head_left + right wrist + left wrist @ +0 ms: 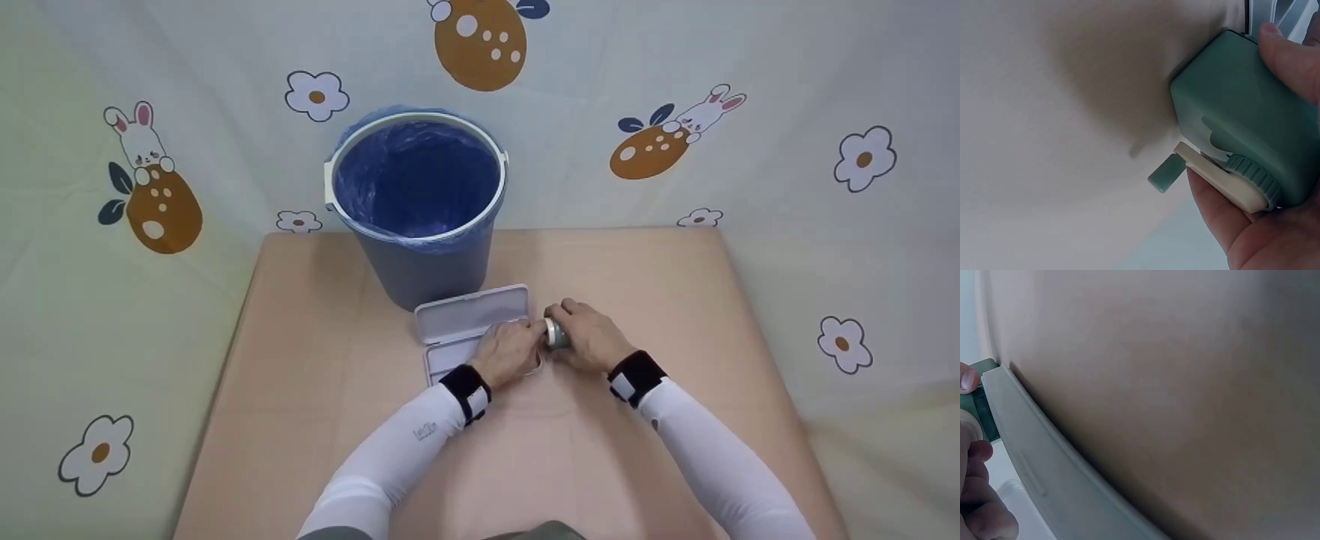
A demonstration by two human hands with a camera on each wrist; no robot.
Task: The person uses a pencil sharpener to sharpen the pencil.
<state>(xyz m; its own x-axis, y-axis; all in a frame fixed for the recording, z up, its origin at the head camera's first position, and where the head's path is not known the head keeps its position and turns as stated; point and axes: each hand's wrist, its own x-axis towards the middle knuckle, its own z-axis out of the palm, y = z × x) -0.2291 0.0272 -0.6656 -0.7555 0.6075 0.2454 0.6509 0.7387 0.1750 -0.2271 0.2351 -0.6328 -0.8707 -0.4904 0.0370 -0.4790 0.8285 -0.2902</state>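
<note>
Right hand point(592, 334) grips smooth boxy green sharpener point(1241, 107), ribbed hub point(1255, 177) showing, near right edge of open case point(472, 313), mid-surface point(615, 277); left hand point(510, 351) curls fingers by its cream front point(551, 332), contact hidden, can't tell if holding.

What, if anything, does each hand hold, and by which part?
The right hand grips a green, box-shaped, plastic-looking device by its body. The left hand is at its round cream end; any grip there is unclear.

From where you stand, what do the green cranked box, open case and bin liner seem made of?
Green box: probably satin plastic, smooth with rounded edges.
Open case: likely matte plastic, thin-walled, stiff-looking.
Bin liner: apparently glossy plastic film, with shiny wrinkles.
</note>
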